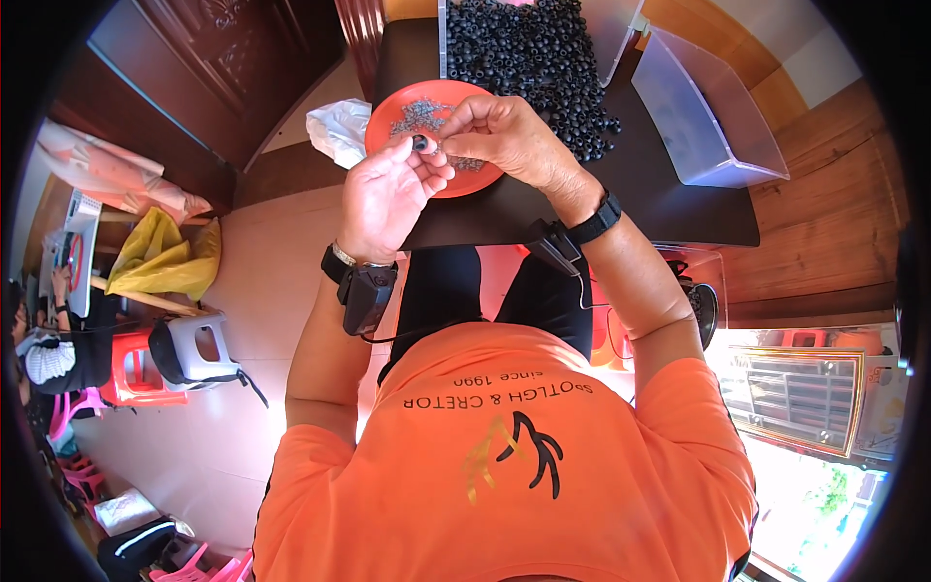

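Between the thumb and fingers of my left hand (383,199) sits a small black round part (420,143), its end turned upward. My right hand (514,141) meets it from the right, thumb and forefinger pinched close beside the part. Whatever is in that pinch is too small to make out. Both hands are over an orange plate (388,105), which holds a heap of small grey pieces (419,114); more of these show under my right hand. Just beyond lies a large pile of similar black parts (524,48) in a clear plastic bin, spilling out onto the dark table.
An empty-looking translucent bin (713,116) stands on the dark table (669,218) at the right. A white plastic bag (337,133) lies left of the plate. Further left are a yellow bag (167,257), plastic stools (136,369) and another person (73,349) at a table.
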A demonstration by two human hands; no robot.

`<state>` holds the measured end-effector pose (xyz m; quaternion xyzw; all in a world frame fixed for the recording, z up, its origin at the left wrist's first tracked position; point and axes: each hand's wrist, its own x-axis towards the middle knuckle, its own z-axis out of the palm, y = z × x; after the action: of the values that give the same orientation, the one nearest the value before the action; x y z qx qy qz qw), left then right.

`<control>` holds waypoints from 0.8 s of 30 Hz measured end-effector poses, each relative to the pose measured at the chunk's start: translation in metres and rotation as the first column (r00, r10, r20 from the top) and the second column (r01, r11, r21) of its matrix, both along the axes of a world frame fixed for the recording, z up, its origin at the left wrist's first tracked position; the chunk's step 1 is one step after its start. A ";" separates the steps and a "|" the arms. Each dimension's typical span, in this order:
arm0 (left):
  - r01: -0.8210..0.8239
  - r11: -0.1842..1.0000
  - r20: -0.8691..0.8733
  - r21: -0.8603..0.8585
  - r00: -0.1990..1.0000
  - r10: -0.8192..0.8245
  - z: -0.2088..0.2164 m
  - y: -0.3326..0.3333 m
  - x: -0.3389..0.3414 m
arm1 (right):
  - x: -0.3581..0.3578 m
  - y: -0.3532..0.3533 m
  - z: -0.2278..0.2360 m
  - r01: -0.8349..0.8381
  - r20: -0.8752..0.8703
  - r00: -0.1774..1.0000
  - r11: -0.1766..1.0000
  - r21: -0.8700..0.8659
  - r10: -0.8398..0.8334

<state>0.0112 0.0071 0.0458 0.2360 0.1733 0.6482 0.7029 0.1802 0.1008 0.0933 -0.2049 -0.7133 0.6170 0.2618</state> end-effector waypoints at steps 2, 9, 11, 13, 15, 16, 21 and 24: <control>0.005 1.000 0.007 0.011 1.000 -0.005 0.000 0.000 0.000 | 0.000 0.001 -0.003 0.007 -0.023 1.000 0.999 -0.041 -0.008; -0.018 0.996 -0.157 0.087 0.987 0.032 0.002 -0.003 0.002 | -0.002 0.000 -0.003 0.051 -0.016 0.998 0.970 -0.238 -0.057; -0.024 0.993 -0.221 0.119 0.974 0.050 0.002 -0.005 0.003 | -0.003 -0.002 -0.001 0.060 0.019 0.998 0.976 -0.208 -0.057; -0.058 0.990 -0.301 0.131 0.949 0.096 0.003 -0.005 0.004 | -0.004 -0.006 0.001 0.097 0.076 0.993 0.988 -0.120 -0.088; -0.081 0.987 -0.332 0.137 0.935 0.122 0.002 -0.004 0.004 | -0.005 -0.006 0.000 0.121 0.100 0.989 0.990 -0.073 -0.113; -0.105 0.984 -0.362 0.145 0.920 0.152 0.001 -0.004 0.004 | -0.005 -0.007 0.000 0.141 0.122 0.983 0.990 -0.025 -0.137; -0.029 0.999 -0.121 0.024 0.992 0.032 -0.004 0.002 -0.003 | -0.001 0.000 -0.008 0.092 0.062 0.995 0.973 -0.210 -0.081; 0.039 0.999 -0.031 -0.011 0.999 -0.039 -0.005 0.003 -0.007 | 0.003 -0.001 -0.008 0.028 0.000 1.000 0.971 -0.236 -0.029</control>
<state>0.0037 0.0105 0.0413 0.2458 0.1828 0.6298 0.7139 0.1827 0.1001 0.0855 -0.2436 -0.6315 0.6939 0.2458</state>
